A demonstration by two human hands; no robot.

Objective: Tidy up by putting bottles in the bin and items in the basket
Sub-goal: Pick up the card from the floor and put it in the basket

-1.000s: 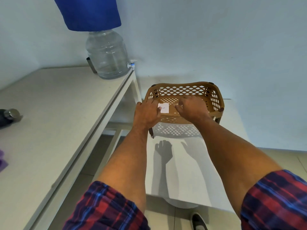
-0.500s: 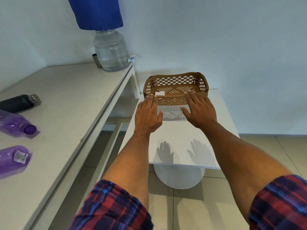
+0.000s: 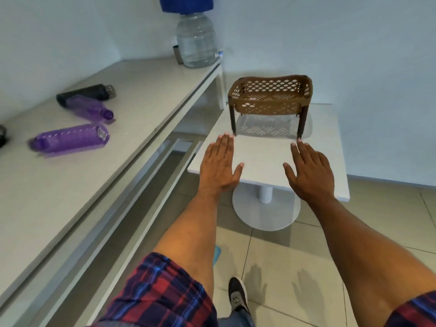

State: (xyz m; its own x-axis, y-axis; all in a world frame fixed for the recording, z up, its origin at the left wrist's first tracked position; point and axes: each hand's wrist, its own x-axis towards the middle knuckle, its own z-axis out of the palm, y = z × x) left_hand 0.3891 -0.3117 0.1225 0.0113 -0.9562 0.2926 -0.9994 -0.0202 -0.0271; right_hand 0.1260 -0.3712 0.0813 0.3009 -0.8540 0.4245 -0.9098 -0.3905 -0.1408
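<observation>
Both hands were flat and empty; the left hand (image 3: 218,165) was nearer than the right hand (image 3: 309,172) to the purple bottle (image 3: 69,139), lying lengthwise left-to-right, far left.

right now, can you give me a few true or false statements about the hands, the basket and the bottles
1. Both hands grip the basket. False: the left hand and right hand are open, fingers straight, short of the brown basket.
2. The basket stands on the small white table. True.
3. Two purple bottles lie on the long counter. True: one purple bottle nearer, another purple bottle behind it.
4. The dark bottle stands upright. False: it lies on its side.
5. The large clear water jug sits on the floor. False: it is on the counter.
</observation>
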